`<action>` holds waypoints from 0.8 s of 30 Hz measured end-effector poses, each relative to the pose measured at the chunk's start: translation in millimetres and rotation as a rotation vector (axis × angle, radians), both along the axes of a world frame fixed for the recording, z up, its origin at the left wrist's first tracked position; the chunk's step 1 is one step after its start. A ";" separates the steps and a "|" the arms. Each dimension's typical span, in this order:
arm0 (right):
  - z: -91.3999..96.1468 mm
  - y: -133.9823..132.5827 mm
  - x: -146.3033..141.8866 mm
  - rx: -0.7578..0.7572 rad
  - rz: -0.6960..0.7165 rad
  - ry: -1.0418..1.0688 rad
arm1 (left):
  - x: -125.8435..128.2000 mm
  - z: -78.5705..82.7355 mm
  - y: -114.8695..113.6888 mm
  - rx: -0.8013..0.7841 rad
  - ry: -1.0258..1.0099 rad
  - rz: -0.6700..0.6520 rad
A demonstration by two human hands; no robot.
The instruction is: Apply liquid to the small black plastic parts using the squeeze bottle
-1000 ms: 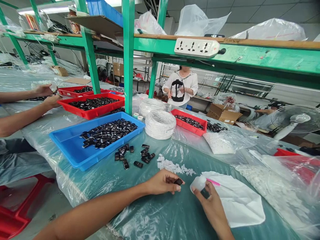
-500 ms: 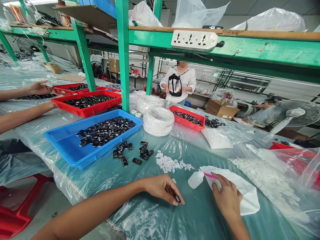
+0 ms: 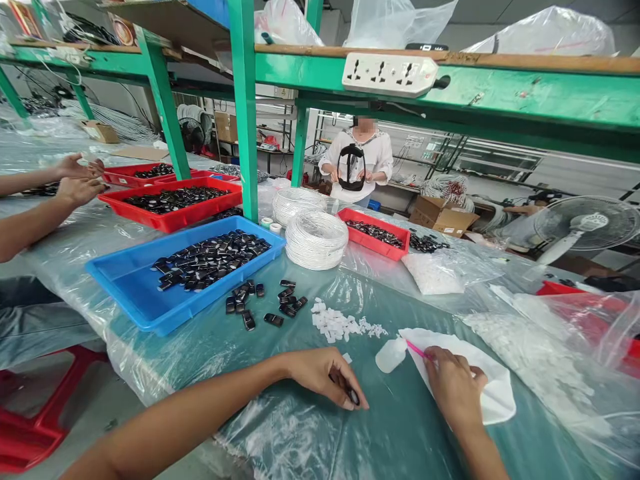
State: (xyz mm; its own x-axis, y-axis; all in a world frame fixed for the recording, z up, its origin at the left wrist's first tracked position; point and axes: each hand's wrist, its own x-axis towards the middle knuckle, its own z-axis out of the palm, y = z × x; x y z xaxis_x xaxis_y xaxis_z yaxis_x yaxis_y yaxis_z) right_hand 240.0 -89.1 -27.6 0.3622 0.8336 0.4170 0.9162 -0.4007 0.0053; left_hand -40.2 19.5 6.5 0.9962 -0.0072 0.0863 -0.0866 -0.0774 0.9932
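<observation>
My left hand (image 3: 333, 380) rests on the table, its fingers closed round a small black oval-ended part (image 3: 353, 397). Most of that part is hidden by the fingers. Over a white sheet (image 3: 495, 390), my right hand (image 3: 456, 387) has its fingertips closed on a thin pink stick (image 3: 416, 349). The stick's far end meets the neck area of a small translucent white bottle (image 3: 391, 355) lying on its side; whether they are joined I cannot tell. Beyond my hands lie a pile of small white pieces (image 3: 337, 325) and several loose black parts (image 3: 273, 320).
A blue tray (image 3: 120, 287) of black parts stands left, with red trays (image 3: 170, 223) behind. White cable coils (image 3: 317, 243) sit below a green shelf frame (image 3: 245, 120). Clear bags of white pieces (image 3: 540, 360) lie right. A co-worker's hands (image 3: 80, 180) are at left; another person stands behind.
The pink stick has tilted slightly, with my right hand's fingers drawn closer round its end. My left hand has stayed put. The co-worker's hands at left have come together, away from the red tray.
</observation>
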 end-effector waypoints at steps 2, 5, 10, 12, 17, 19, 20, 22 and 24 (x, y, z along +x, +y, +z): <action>0.7 -0.1 -0.6 -0.014 0.035 -0.009 | 0.1 -0.3 0.1 0.004 0.007 -0.001; 2.4 0.4 -2.5 -0.003 0.044 -0.024 | 0.1 -0.2 -0.1 0.019 0.019 0.005; 19.2 -2.2 -15.5 0.180 -0.055 -0.004 | 0.2 1.2 -1.1 0.024 0.021 0.025; 31.0 -6.2 -29.9 0.423 -0.024 0.187 | 0.5 1.6 -1.2 0.017 0.007 0.051; 54.3 -20.3 -86.1 0.988 0.255 0.855 | 1.5 1.0 0.6 0.035 -0.024 0.167; 56.0 -25.3 -106.0 0.996 0.389 0.981 | 1.9 -0.3 1.6 0.048 -0.019 0.187; 55.1 -27.3 -113.6 0.973 0.454 1.033 | 2.1 -1.1 2.0 0.051 -0.016 0.190; 50.3 -30.3 -123.9 0.894 0.560 1.106 | 2.5 -3.1 2.5 0.053 -0.009 0.190; 43.8 -32.2 -128.7 0.808 0.626 1.146 | 2.8 -5.0 2.9 0.049 -0.005 0.190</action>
